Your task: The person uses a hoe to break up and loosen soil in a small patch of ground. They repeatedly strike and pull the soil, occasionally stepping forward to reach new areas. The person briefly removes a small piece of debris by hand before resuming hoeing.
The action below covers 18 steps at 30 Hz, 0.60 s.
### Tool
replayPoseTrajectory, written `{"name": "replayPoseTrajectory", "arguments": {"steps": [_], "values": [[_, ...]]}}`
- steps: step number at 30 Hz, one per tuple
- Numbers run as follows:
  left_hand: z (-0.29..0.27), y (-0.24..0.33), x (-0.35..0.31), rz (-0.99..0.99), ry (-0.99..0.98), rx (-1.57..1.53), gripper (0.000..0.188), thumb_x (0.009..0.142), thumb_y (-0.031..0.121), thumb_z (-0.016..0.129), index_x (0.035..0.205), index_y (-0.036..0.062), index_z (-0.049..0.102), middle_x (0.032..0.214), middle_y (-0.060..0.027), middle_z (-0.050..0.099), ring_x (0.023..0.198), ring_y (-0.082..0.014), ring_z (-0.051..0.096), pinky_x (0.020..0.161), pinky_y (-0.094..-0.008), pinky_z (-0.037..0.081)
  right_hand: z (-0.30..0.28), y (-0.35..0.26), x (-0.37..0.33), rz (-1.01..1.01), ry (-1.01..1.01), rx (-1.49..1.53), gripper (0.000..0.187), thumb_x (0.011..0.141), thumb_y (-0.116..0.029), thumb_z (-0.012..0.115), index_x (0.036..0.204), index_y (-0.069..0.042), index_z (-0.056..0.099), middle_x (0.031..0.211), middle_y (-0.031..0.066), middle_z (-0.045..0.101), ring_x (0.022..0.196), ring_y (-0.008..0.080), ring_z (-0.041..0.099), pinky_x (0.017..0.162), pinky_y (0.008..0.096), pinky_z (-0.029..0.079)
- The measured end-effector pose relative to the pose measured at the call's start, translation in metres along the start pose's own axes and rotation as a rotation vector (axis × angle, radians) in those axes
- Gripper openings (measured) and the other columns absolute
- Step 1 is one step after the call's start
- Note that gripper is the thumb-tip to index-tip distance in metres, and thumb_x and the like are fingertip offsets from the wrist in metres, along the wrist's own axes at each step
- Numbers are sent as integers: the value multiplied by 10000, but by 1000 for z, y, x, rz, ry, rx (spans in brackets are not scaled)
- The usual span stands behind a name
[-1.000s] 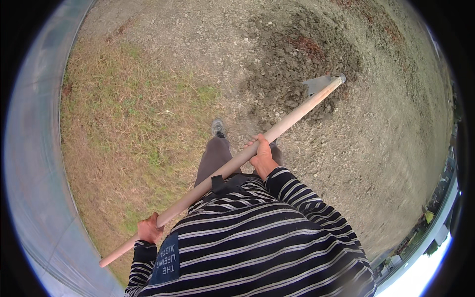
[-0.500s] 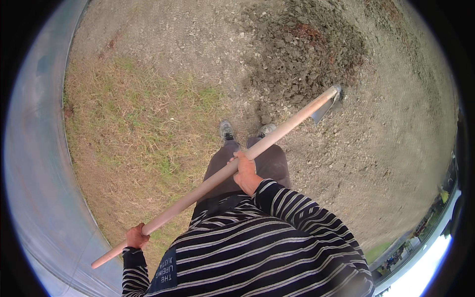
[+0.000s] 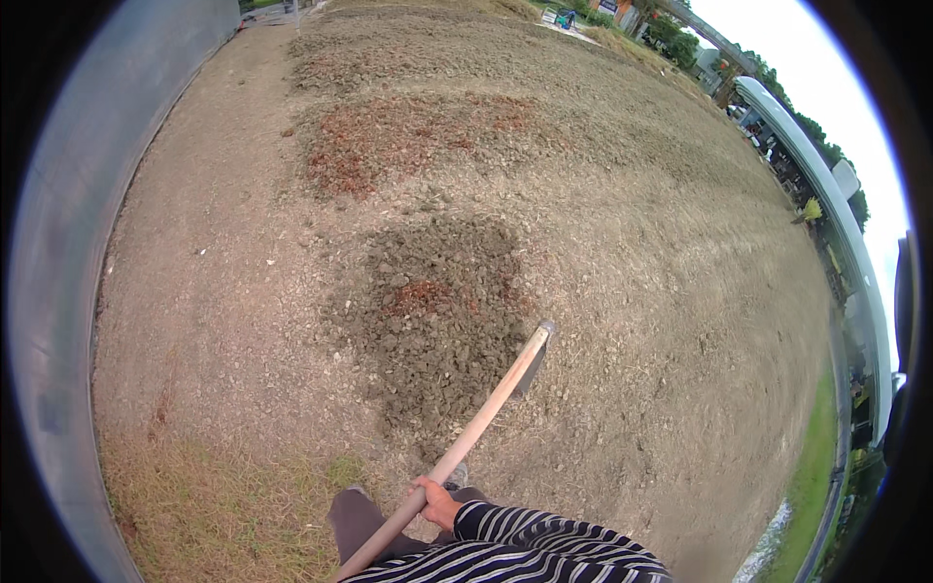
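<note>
My right hand (image 3: 439,501) is closed around the pale wooden handle of a hoe (image 3: 491,410). The handle slants from the bottom edge up to the right, and its dark metal blade (image 3: 532,374) hangs at the far end, by the right edge of a patch of dug, clumpy dark soil (image 3: 437,360). Whether the blade touches the ground I cannot tell. Reddish bits lie on part of that soil. The lower end of the handle runs out of the picture, and my left hand is out of view.
Farther ahead lies a wider strip of red-brown material (image 3: 360,146) on turned soil. A greyish sheet wall (image 3: 146,126) runs along the left. Dry grass (image 3: 224,505) covers the near left. A long pale-roofed structure (image 3: 846,223) stands at the far right.
The view has tilted up toward the field ahead. My left hand, earlier closed on the handle's lower end, has left the picture. My right hand stays on the handle.
</note>
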<state>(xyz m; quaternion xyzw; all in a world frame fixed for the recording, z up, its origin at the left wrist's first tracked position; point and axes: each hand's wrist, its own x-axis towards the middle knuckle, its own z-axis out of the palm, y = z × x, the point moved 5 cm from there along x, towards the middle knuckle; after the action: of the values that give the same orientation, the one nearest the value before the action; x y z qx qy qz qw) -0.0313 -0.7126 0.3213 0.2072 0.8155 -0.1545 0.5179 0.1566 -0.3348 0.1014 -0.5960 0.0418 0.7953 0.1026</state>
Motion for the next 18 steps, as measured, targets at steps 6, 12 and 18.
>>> {"name": "replayPoseTrajectory", "arguments": {"steps": [6,12,18], "values": [[-56,6,157,432,234,118,270,722,300,582,865,72,606,756,-200,608,725,-366,594,624,-466,456,39,-87,-9,-311,-66,73,218,777,-153,568,925,-54,443,744,105,513,702,266,520,671,409,469],[-203,-7,206,344,1,576,587,746,424,580,1208,101,418,904,-227,604,864,-296,609,722,-430,474,93,-56,-12,-459,1,269,209,799,-167,540,949,-59,443,805,107,493,743,255,491,684,408,455],[-346,15,160,671,414,678,196,667,272,596,810,139,581,650,-122,618,618,-306,617,573,-428,486,105,35,27,-327,101,632,252,744,-167,588,921,-72,436,725,94,485,681,270,489,647,421,464]]}}
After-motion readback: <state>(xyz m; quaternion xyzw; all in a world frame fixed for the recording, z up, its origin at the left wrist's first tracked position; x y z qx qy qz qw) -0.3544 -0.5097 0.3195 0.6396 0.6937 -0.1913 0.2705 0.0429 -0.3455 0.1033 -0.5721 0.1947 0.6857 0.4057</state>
